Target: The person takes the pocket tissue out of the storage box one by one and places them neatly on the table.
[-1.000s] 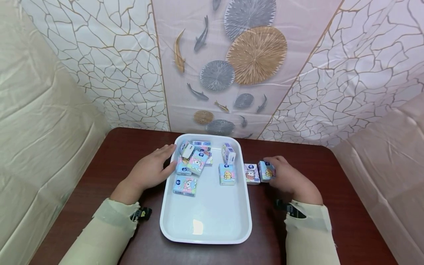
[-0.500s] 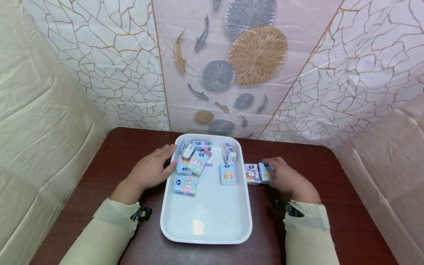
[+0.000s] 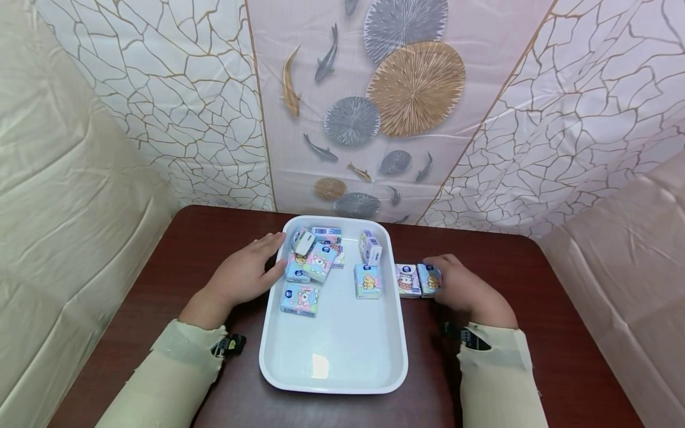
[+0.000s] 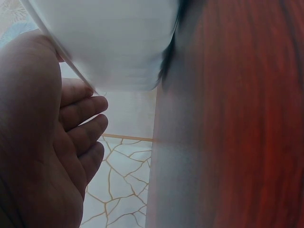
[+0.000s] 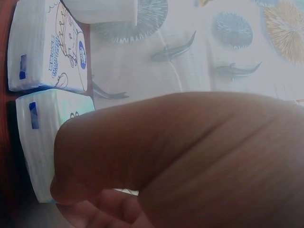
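My right hand [image 3: 467, 286] is at a small blue tissue pack [image 3: 430, 280] on the table, right of the tray. Its thumb presses the pack's near right side in the right wrist view, with the fingers curled beyond. That pack lies flat against a white-and-purple tissue pack [image 3: 408, 280], which sits beside the tray's right wall. My left hand [image 3: 239, 276] rests along the left rim of the white tray [image 3: 334, 389], thumb and index fingertip touching the rim. In the left wrist view its other fingers [image 4: 85, 112] extend loosely outside the tray.
Several tissue packs lie heaped at the tray's back left, with a bear-print pack [image 3: 320, 261] on top. Another pack [image 3: 299, 299] lies in front of them. One pack [image 3: 370, 248] stands on edge at the back right, behind a flat yellow-figure pack [image 3: 367, 282]. Patterned cloth [image 3: 214, 107] hangs behind the table.
The blue pack under my right hand has shifted slightly left and straightened against its neighbour. My right hand moved a little left with it. The left hand holds its place.
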A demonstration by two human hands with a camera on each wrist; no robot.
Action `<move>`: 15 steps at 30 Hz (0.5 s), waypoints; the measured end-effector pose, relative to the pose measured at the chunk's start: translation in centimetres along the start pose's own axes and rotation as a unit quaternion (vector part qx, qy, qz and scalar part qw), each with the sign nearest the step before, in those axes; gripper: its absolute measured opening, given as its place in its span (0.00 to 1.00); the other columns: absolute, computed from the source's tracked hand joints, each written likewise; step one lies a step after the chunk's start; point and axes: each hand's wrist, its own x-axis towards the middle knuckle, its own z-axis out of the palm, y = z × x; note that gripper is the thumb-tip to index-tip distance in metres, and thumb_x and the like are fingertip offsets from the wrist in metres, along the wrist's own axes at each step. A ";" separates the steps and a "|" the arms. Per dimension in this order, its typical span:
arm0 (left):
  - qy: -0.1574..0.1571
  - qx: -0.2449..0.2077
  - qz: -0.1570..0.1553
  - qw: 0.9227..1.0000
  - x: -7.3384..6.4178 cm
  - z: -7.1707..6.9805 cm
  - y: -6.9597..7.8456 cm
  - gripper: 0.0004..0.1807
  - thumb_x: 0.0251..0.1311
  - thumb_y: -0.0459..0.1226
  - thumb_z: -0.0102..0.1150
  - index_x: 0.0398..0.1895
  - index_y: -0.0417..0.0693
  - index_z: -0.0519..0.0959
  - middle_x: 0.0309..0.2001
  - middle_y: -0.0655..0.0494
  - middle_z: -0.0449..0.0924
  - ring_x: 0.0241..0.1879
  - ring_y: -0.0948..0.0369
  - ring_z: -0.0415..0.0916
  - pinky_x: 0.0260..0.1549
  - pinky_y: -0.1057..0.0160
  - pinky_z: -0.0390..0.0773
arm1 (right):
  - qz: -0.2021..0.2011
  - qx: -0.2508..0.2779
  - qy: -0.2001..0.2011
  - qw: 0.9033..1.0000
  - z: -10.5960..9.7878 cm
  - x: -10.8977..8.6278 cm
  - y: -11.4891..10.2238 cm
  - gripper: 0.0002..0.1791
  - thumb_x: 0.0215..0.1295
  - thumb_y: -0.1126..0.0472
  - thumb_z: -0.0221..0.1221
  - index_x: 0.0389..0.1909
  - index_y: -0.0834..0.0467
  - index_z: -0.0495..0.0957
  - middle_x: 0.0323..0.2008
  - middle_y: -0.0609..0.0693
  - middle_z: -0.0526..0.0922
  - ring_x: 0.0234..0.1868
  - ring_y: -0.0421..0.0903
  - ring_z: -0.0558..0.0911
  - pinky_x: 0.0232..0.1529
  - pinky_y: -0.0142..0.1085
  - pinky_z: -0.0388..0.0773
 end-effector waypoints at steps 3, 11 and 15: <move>0.000 0.000 -0.001 1.000 0.0 0.0 0.0 0.40 0.77 0.58 0.50 0.85 0.51 0.56 0.83 0.53 0.59 0.83 0.50 0.56 0.79 0.44 0.60 | 0.003 0.005 -0.002 1.000 0.1 0.0 0.0 0.40 0.60 0.72 0.65 0.76 0.58 0.69 0.74 0.64 0.62 0.62 0.60 0.71 0.57 0.52 0.80; -0.002 -0.002 -0.005 1.000 0.0 0.0 0.1 0.40 0.77 0.58 0.50 0.85 0.52 0.56 0.83 0.53 0.59 0.83 0.50 0.56 0.79 0.44 0.61 | 0.000 0.004 0.002 1.000 0.1 0.2 0.0 0.39 0.59 0.72 0.66 0.75 0.59 0.70 0.73 0.65 0.63 0.62 0.61 0.72 0.59 0.55 0.79; -0.003 -0.001 -0.006 1.000 0.0 0.1 0.1 0.40 0.77 0.58 0.49 0.85 0.52 0.55 0.83 0.52 0.59 0.83 0.50 0.55 0.79 0.43 0.61 | 0.003 0.006 -0.002 1.000 0.2 0.2 0.0 0.39 0.60 0.71 0.66 0.75 0.58 0.70 0.74 0.64 0.63 0.62 0.61 0.72 0.60 0.56 0.80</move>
